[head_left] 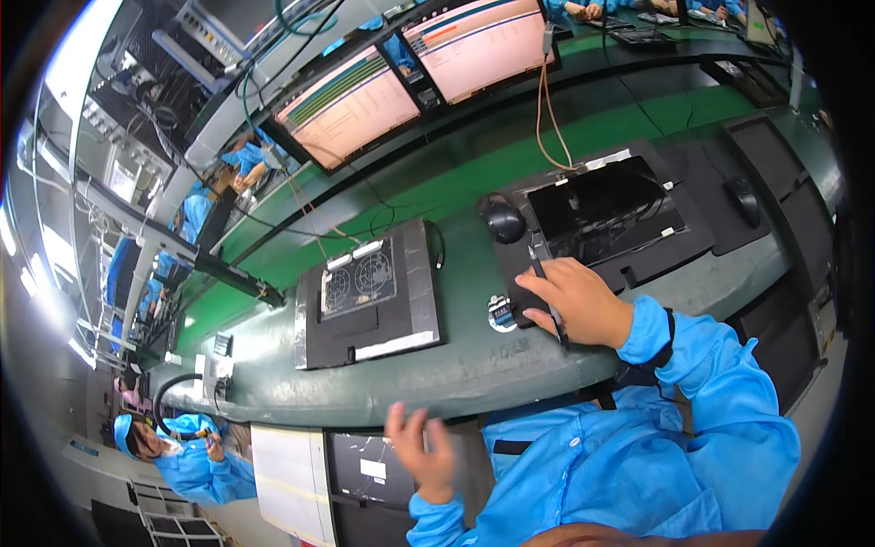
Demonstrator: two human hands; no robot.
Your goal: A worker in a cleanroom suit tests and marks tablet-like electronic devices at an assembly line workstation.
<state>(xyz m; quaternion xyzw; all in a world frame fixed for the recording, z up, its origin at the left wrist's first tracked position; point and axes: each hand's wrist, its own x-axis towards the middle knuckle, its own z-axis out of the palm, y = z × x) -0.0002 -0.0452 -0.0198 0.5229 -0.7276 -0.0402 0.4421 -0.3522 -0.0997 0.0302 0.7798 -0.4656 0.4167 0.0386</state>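
Note:
My right hand (581, 303) is closed around a slim black pen-like tool (538, 264), held just above the front of the bench. Beyond it, a black foam fixture (679, 242) carries a dark glossy display panel (597, 208) with small white tabs at its edges. A black mouse (501, 219) sits at the fixture's left edge. Near my right fingertips lies a small dark device on a round white base (500, 313). My left hand (427, 454) hangs in front of the bench edge, fingers apart and slightly blurred, holding nothing.
A second foam fixture (401, 314) holds a clear plate with circle patterns (360, 281). Two monitors (351, 105) stand behind. Another mouse (743, 201) and black trays (775, 155) are at right. A black arm (232, 275) reaches in from left. A co-worker in blue (196, 460) is at lower left.

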